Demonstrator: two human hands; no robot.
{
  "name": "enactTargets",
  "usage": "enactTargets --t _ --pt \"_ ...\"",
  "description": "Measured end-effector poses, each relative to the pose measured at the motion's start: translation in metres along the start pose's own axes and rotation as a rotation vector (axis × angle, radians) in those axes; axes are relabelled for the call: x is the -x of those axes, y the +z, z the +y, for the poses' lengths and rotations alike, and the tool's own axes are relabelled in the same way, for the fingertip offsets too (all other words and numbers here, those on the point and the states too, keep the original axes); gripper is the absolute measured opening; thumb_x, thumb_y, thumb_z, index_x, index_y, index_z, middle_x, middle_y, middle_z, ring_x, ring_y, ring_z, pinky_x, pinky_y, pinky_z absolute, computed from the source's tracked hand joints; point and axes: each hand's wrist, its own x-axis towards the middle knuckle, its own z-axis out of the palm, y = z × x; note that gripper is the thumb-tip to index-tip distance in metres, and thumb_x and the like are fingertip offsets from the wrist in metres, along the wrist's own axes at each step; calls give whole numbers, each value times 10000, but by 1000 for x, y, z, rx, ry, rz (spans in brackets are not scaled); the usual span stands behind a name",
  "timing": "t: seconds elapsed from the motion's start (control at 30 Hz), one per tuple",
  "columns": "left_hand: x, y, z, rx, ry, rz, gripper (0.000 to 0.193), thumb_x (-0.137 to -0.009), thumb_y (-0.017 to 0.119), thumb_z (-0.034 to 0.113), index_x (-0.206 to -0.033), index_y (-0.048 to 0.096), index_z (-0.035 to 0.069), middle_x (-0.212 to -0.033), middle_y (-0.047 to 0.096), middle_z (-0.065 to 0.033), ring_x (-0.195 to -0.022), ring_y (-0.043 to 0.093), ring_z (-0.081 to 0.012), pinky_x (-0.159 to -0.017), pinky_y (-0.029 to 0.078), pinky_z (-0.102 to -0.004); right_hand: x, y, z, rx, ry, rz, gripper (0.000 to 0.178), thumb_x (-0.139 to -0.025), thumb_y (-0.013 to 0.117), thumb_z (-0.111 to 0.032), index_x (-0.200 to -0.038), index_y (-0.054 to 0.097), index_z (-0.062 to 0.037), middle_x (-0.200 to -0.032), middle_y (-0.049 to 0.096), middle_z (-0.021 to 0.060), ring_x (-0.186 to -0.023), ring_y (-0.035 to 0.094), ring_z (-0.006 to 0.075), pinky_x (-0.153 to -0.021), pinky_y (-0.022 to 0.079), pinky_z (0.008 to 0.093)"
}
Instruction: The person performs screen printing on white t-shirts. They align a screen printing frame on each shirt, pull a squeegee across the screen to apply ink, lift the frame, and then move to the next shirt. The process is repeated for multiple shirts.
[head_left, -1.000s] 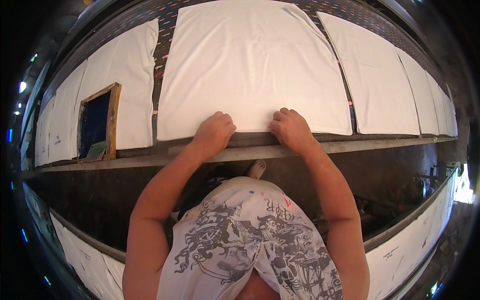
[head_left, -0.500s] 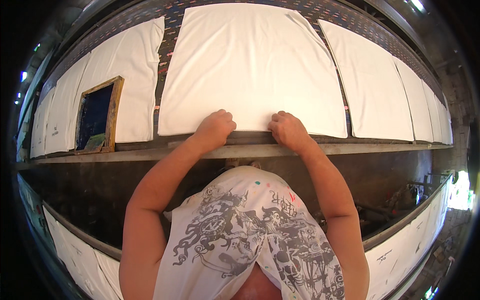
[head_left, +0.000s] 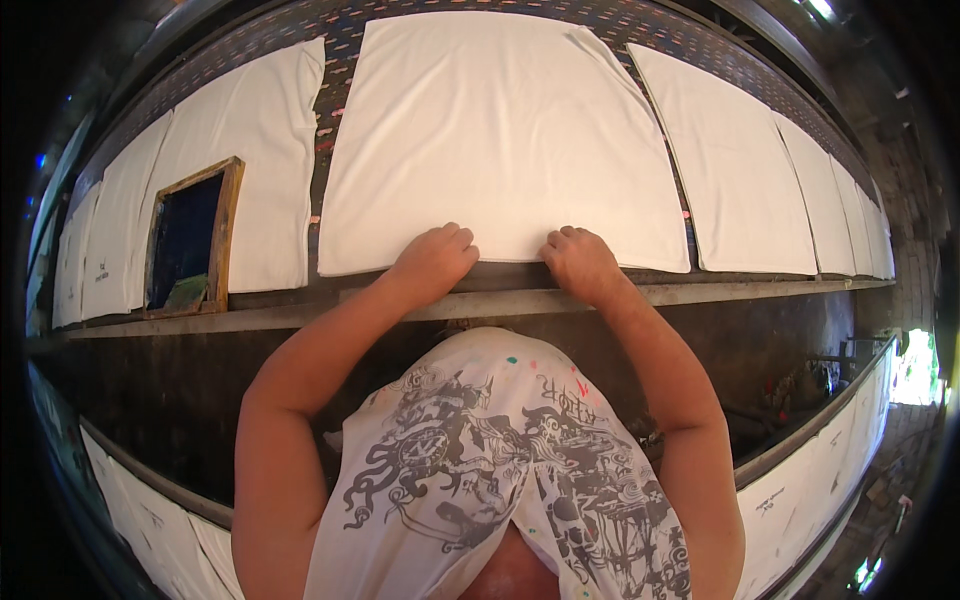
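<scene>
A large white cloth lies spread on the long table, with soft creases running down from its far edge. My left hand is closed at the near edge of this cloth, left of its middle, with the fingers curled over the hem. Holding the same edge a little farther right is my right hand, its fingers also bent and pinched on the fabric. Both thumbs are mostly hidden. Between the hands a short stretch of hem runs straight along the table's front.
Left of the cloth, a wood-framed screen with a dark mesh rests on another white cloth. More white cloths lie in a row to the right. The table's front rail runs before me. Behind, another table bears printed white cloths.
Both hands keep their hold on the near edge of the cloth and have barely moved. The whole view has shifted slightly.
</scene>
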Motion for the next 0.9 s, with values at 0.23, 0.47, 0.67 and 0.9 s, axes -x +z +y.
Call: enactTargets --t 0.23,0.47,0.67,0.9 --pt "1 5 -5 31 64 54 56 -884 710 105 -885 677 60 -969 640 -109 -964 672 -315 -824 614 -459 0 -4 1 -32 -27 15 15 -893 744 -105 -894 759 -105 -1014 736 101 -1042 744 300 -921 633 443" --pt "-4 4 -6 33 138 -9 82 -856 721 118 -816 679 60 -948 650 -112 -969 678 -324 -836 617 -452 -1 1 5 -42 -57 -53 45 -906 734 -104 -898 777 -105 -1054 728 100 -1065 735 301 -937 636 445" --pt "-5 5 -9 61 146 -30 90 -841 738 115 -801 681 59 -940 661 -114 -974 684 -328 -852 618 -454 -2 0 5 -27 -68 -71 53 -919 733 -109 -908 785 -105 -1069 731 98 -1071 737 302 -946 637 447" --pt "-7 5 -16 137 135 -112 100 -870 769 127 -829 707 60 -936 664 -114 -981 689 -338 -863 614 -469 -4 -1 0 -62 -21 -79 94 -939 707 -121 -881 780 -104 -1068 732 108 -1065 729 310 -916 631 463"
